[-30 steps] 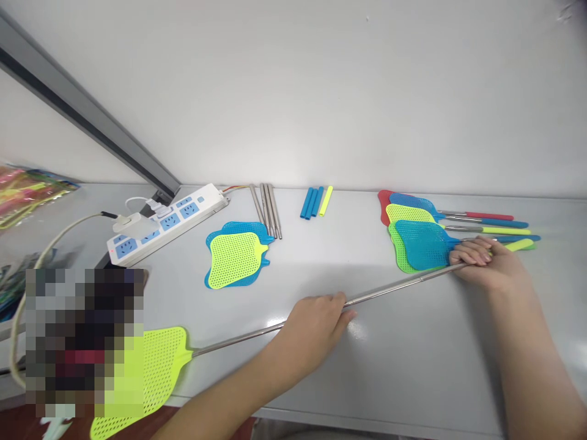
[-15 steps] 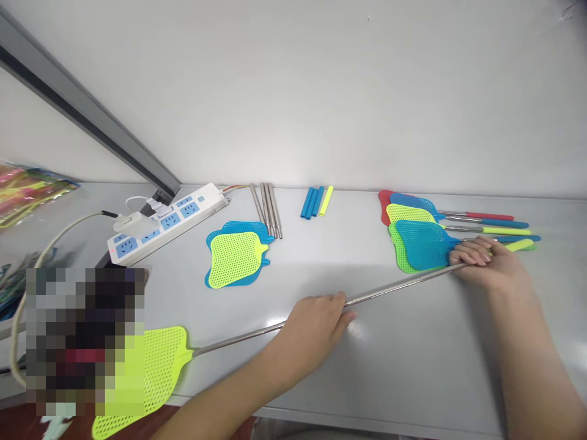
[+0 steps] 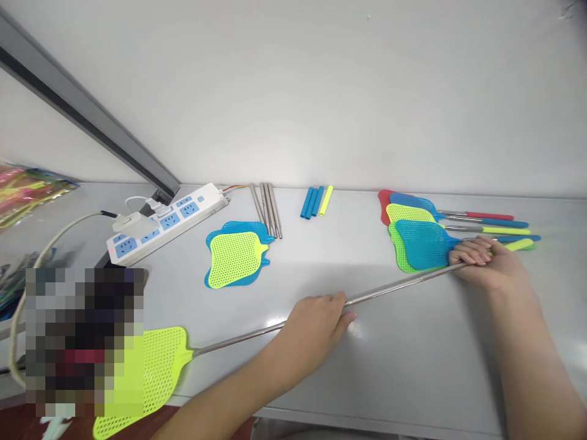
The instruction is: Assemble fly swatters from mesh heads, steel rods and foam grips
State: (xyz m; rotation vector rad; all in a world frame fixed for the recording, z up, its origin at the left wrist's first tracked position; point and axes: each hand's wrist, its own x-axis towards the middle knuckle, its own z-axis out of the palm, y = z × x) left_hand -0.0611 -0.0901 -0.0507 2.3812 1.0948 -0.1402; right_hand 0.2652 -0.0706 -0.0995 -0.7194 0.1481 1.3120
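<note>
A yellow fly swatter point(image 3: 162, 360) with a long extended metal rod lies slantwise across my front, its head at the lower left. Midway along the rod, my left hand point(image 3: 316, 327) is closed around it. My right hand point(image 3: 479, 263) grips the handle end, where a yellow grip sticks out past the fist. Just behind that hand lies a pile of fly swatters, with a blue swatter point(image 3: 424, 244) on top and red, yellow and green ones around it. Loose swatter heads, a yellow head point(image 3: 235, 260) over blue ones, lie farther left.
Several metal rods point(image 3: 270, 211) lie near the wall, beside blue grip sleeves point(image 3: 312, 203) and a yellow sleeve point(image 3: 326, 200). A white power strip point(image 3: 169, 226) with plugged-in cables stands at the left. Plastic-bagged goods point(image 3: 32, 189) lie at the far left. One lower-left patch is pixelated.
</note>
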